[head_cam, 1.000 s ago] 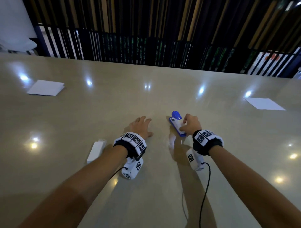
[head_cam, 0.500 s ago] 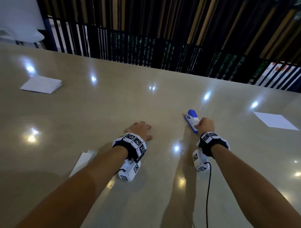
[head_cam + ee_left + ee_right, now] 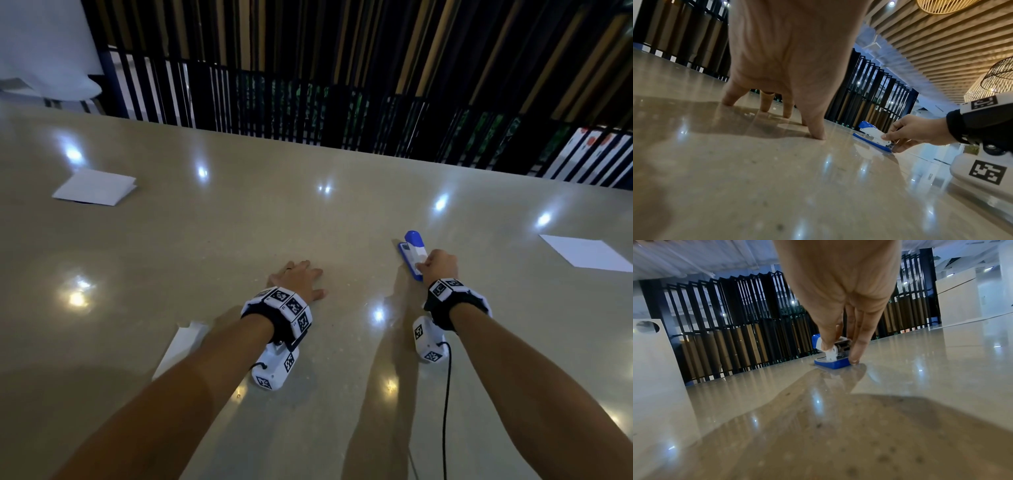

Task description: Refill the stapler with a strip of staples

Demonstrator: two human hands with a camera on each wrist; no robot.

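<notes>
The right hand [image 3: 440,265] is pinching the near end of the blue-and-white stapler [image 3: 412,251] lying on the tabletop [image 3: 239,222]. Well to its left, the left hand [image 3: 298,281] is resting spread, fingertips down, holding nothing.

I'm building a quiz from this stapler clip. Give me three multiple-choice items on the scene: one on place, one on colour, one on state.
1. Where does the stapler lie?
A. under the left hand
B. at the right hand's fingertips
C. on a paper sheet

2. What colour is its base?
A. blue
B. red
C. black

3. How is the left hand?
A. gripping the stapler
B. lifted in the air
C. fingers spread, tips on the table

Answers: B, the right hand pinches its near end; A, the right wrist view shows a blue base; C, the left wrist view shows fingertips touching the table.
</notes>
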